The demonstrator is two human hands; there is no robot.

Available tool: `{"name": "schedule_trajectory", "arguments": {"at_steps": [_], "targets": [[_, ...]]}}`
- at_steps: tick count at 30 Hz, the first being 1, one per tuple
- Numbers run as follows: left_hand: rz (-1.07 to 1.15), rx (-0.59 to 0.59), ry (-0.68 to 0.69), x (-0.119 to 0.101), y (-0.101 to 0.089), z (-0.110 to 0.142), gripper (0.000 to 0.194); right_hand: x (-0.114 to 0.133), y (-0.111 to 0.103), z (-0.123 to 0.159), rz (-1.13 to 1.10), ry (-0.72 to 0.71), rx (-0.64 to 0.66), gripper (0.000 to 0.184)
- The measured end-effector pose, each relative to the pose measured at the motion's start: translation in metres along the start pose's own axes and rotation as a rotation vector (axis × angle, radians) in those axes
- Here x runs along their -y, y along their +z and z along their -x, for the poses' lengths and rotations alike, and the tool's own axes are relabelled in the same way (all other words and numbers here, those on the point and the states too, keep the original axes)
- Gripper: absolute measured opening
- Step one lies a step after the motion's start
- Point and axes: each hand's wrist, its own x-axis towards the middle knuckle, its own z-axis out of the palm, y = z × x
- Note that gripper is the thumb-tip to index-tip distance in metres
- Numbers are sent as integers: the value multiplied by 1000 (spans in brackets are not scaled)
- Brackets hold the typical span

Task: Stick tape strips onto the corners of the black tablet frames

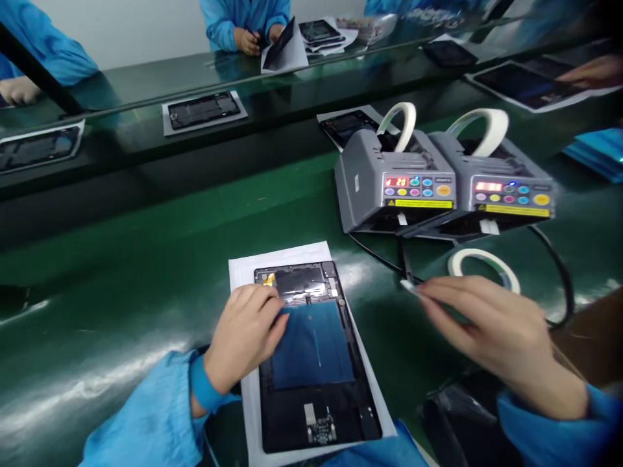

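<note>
An opened tablet (316,395) with a blue battery panel lies on a white sheet (243,266) on the green bench in front of me. My left hand (243,334) rests on the tablet's upper left part, fingers curled and pressing down near the blue panel's top edge. My right hand (491,327) hovers to the right of the tablet, fingers pinched on a small strip of tape (407,286). It is a little below the grey tape dispensers (396,185).
Two grey tape dispensers, the second (506,188), stand side by side at the right with white tape rolls on top. A loose tape roll (484,259) and black cables lie near them. More tablets sit on a raised belt behind, where other people in blue sleeves work.
</note>
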Motion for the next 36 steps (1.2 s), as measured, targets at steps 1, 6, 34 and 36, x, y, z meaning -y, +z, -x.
{"name": "schedule_trajectory", "arguments": {"at_steps": [1,6,34,36], "targets": [[-16,-10,-10,8,-2,9,17,11,5,-7,-38,-27,35,15],[-28,-10,-38,31,2,23,23,63,56,-62,-119,-143,60,9],[124,8,-106,33,10,25,19,92,131,-96,-86,-171,133,12],[131,9,-108,33,9,25,19,94,129,-96,-66,-171,175,14]]}}
